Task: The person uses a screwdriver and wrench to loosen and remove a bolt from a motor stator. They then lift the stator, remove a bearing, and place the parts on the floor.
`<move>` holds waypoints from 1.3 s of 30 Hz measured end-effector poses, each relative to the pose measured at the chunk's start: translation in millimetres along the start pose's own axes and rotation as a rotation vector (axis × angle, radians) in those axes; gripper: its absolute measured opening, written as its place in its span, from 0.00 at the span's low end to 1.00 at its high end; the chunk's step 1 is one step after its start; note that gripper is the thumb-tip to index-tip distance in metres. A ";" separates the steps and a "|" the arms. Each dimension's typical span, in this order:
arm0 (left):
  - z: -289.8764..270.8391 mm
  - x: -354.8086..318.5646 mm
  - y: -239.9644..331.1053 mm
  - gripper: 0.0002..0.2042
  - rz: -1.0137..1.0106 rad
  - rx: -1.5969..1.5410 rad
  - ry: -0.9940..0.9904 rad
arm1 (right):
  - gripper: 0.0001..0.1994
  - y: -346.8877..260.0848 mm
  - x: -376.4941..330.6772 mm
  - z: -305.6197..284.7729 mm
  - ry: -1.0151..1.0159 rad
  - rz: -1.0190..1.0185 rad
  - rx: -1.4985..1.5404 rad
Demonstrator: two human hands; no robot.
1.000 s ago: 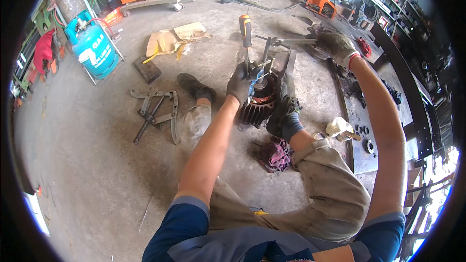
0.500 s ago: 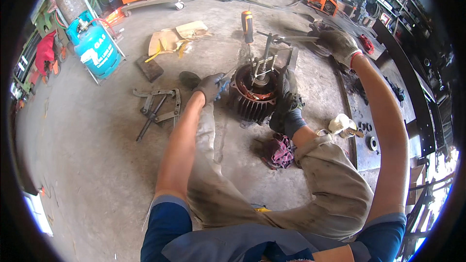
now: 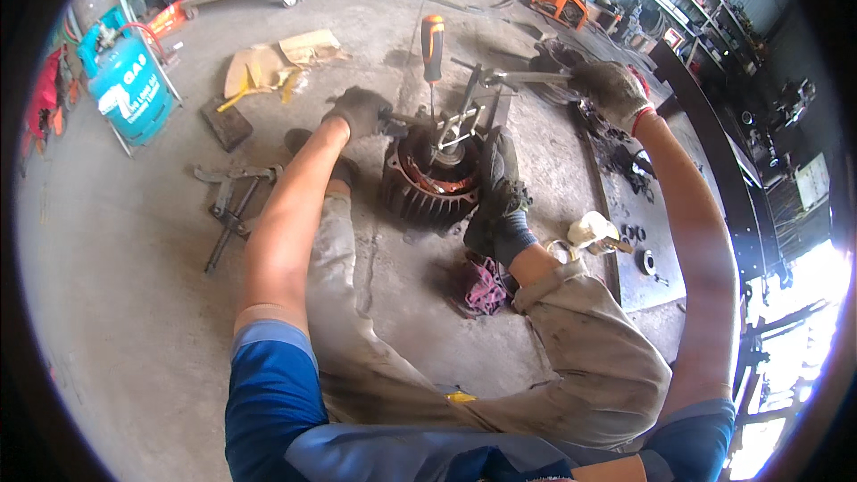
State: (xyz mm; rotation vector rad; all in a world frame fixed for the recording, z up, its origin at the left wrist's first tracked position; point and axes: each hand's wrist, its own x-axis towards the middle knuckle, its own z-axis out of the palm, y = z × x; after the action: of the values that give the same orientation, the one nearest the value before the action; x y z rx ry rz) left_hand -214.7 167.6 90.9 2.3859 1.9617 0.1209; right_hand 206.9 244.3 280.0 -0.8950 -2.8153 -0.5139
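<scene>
A finned electric motor housing with copper windings stands on the floor between my feet. A metal gear puller sits upright on its shaft. My right hand, in a grimy glove, is closed round a wrench whose far end meets the top of the puller's screw. My gloved left hand is closed on a dark bar that reaches toward the puller, its tip hidden among the puller's arms. A screwdriver with an orange and black handle stands upright beside the puller. My right shoe presses against the housing.
Another puller lies left of my left leg. Cardboard and a dark block lie beyond it. A blue gas cylinder stands far left. A pink cloth, a white container and a metal plate with rings are at right.
My left hand has moved farther away from me, up beside the puller, and its bar now reaches in among the arms. My right hand with the wrench has shifted slightly right relative to the motor.
</scene>
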 end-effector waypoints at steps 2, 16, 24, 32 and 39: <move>1.4 11.6 7.7 0.12 0.105 0.004 0.106 | 0.12 -2.7 -1.3 -2.7 -0.026 0.007 0.033; -31.4 -22.6 24.2 0.16 -0.063 -0.068 -0.088 | 0.19 -28.5 -9.2 -13.6 -0.115 0.179 0.067; -24.7 -35.6 33.5 0.15 -0.181 0.076 -0.011 | 0.20 -25.3 -13.2 0.0 -0.145 0.249 -0.128; -21.3 -63.8 73.2 0.17 -0.396 0.007 -0.044 | 0.20 -47.4 -21.6 -1.7 -0.094 0.317 -0.150; -31.4 -85.6 146.7 0.35 -0.696 -0.161 -0.049 | 0.20 -111.9 -44.1 -20.6 -0.187 0.514 -0.112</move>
State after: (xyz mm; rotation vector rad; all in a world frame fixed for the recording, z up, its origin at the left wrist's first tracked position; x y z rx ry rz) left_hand -90.7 54.8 132.7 1.4836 2.5035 0.1744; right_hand 178.3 127.8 257.7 -1.6973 -2.5670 -0.5327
